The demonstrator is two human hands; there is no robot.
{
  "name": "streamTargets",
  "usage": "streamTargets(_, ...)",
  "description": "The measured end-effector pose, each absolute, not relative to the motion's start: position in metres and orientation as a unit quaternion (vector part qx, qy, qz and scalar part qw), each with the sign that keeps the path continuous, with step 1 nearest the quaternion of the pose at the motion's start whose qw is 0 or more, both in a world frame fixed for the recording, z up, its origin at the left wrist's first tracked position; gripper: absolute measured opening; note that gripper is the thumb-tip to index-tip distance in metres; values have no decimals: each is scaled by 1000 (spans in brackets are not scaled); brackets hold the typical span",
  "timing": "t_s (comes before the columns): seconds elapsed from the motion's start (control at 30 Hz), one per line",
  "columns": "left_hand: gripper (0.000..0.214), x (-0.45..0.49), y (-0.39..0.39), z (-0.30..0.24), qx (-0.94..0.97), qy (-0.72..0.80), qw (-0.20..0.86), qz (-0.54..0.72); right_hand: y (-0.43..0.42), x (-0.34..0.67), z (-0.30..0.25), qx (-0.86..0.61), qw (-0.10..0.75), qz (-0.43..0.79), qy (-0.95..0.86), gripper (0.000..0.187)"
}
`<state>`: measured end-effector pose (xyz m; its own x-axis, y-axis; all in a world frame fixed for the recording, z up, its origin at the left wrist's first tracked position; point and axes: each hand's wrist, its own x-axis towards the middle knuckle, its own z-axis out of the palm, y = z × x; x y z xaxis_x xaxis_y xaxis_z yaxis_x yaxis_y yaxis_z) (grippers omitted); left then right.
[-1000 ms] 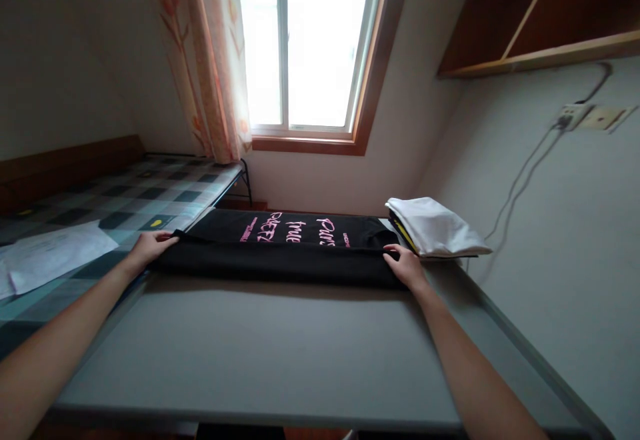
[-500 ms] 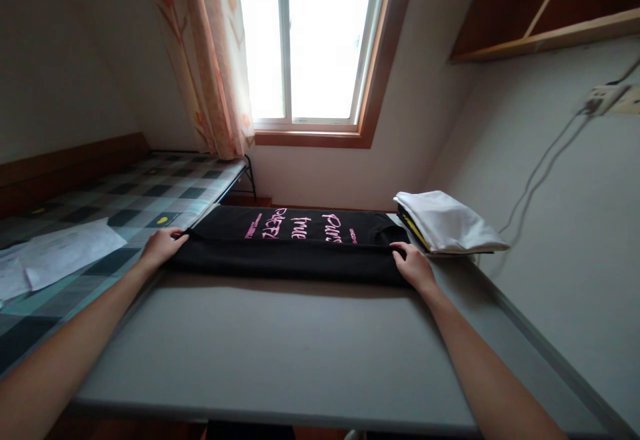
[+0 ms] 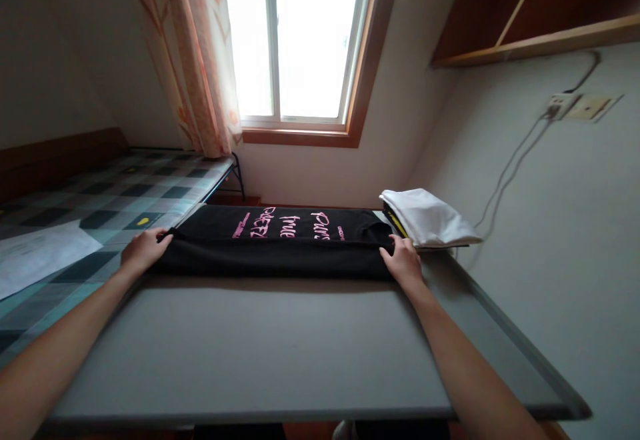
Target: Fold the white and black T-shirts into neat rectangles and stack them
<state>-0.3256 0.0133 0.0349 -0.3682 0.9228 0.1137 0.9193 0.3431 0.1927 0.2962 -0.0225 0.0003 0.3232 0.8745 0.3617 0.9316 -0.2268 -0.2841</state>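
A black T-shirt (image 3: 280, 247) with pink and white lettering lies across the far side of a grey table (image 3: 270, 353), its near part folded over into a long band. My left hand (image 3: 143, 250) grips the left end of that fold, fingers curled on the cloth. My right hand (image 3: 403, 260) holds the right end of the fold, fingers pressed on the fabric.
A stack of folded clothes with a white garment (image 3: 430, 217) on top sits at the table's far right corner. A bed with a checked cover (image 3: 100, 200) and a white sheet of paper (image 3: 40, 250) stands on the left. Window, curtain and wall shelf lie beyond.
Both hands stay on the ends of the folded band. The view has shifted slightly; the shirt and hands hold nearly the same pose.
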Motion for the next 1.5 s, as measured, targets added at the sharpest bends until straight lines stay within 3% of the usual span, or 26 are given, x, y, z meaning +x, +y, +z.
streamTargets(0.13, 46, -323, 9, 29, 564, 816, -22, 127, -24, 300, -5, -802, 211, -72, -555, 51)
streamTargets(0.33, 43, -326, 9, 23, 577, 801, -37, 152, -18, 312, -14, -763, 199, -76, -610, 38)
streamTargets(0.67, 35, -333, 14, 19, 554, 800, -8, 231, -2, 319, -16, -791, 234, -45, -563, 35)
streamTargets(0.97, 42, -335, 13, 20, 514, 832, 10, 209, -5, 309, -11, -818, 218, -35, -531, 33)
streamTargets(1.13, 40, -313, -5, 26, 546, 808, -117, 189, -21, 290, 2, -788, 206, -110, -570, 30)
streamTargets(1.3, 38, -277, -19, 26, 611, 729, -253, 178, -28, 259, 9, -659, 222, -120, -708, 41)
streamTargets(1.4, 40, -251, -15, 25, 687, 684, -175, 174, -28, 236, 6, -583, 206, -79, -782, 51)
streamTargets(1.5, 43, -224, -3, 26, 795, 592, 8, 129, -28, 224, 2, -555, 163, -51, -814, 59)
